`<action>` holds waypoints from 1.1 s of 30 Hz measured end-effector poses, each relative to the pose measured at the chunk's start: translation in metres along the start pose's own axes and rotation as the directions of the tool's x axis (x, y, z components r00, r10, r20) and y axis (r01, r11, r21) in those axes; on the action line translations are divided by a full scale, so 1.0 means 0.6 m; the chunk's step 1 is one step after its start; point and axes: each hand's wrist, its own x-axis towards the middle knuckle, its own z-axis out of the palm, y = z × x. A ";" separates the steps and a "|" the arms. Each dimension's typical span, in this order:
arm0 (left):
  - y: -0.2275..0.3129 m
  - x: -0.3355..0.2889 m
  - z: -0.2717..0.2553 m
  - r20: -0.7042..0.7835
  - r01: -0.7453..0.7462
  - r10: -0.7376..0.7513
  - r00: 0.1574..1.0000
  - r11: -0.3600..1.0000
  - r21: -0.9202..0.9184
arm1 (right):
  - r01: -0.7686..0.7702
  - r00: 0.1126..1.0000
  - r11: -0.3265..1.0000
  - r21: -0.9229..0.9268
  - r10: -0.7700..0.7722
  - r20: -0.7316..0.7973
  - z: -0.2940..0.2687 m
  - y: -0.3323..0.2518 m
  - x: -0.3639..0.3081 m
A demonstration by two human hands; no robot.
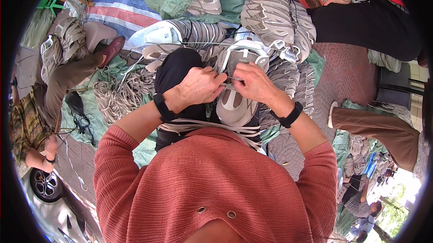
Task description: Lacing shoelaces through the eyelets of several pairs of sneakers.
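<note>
A grey-beige sneaker (232,107) with mesh panels rests on my lap, its rounded toe toward me and its white-lined opening away from me. Over its lacing area my two hands almost meet. My left hand (198,85) is closed in a pinch, with a shoelace between thumb and fingers at the eyelets. My right hand (256,82) pinches the lace from the other side, knuckles over the tongue (243,57). The small stretch between the fingertips is partly hidden. Several loose pale laces (209,124) lie across my thighs, behind the toe.
Long stacks of nested shoe uppers (267,15) lie ahead and to the right. A heap of laces (124,96) sits on green sheeting at left. Striped tarp (119,1) is at the back. Other people sit close on both sides; a car (54,211) stands lower left.
</note>
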 end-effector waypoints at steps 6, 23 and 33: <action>-0.006 0.007 0.010 -0.072 -0.009 0.008 0.997 1.000 -0.013 | -0.266 0.941 0.934 0.240 0.198 0.273 -0.015 0.016 0.026; -0.050 0.013 0.015 0.153 0.029 0.031 0.988 0.926 -0.377 | -0.365 0.915 0.876 0.316 0.400 -0.051 0.024 0.027 0.050; -0.040 0.013 -0.016 0.185 0.279 -0.245 0.952 0.442 -0.853 | 0.015 0.483 0.213 0.977 0.854 -0.193 -0.330 0.288 -0.111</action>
